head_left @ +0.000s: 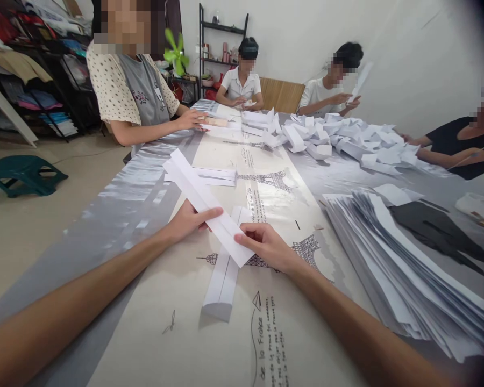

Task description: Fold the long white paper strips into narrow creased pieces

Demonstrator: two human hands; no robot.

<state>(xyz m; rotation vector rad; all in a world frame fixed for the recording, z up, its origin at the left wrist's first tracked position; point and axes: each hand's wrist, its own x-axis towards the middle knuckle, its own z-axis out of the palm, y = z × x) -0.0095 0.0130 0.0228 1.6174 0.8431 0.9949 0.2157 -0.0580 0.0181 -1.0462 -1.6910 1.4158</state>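
Note:
Between my two hands a folded white paper strip (204, 199) is held at a slant above the table. My left hand (189, 219) grips its left edge near the middle, thumb on top and fingers underneath. My right hand (268, 244) pinches the lower right end, its fingers curled. Beneath, another folded paper strip (221, 287) lies on the printed tablecloth (165, 338), partly covered by the held one. Farther off, more folded strips (218, 176) lie flat across the cloth.
A fanned stack of paper sheets (387, 269) lies at the right beside a dark flat piece (435, 231). Behind it spreads a heap of folded papers (347, 137). Several people sit or stand around the table, handling paper. A green stool (24, 172) stands on the floor at left.

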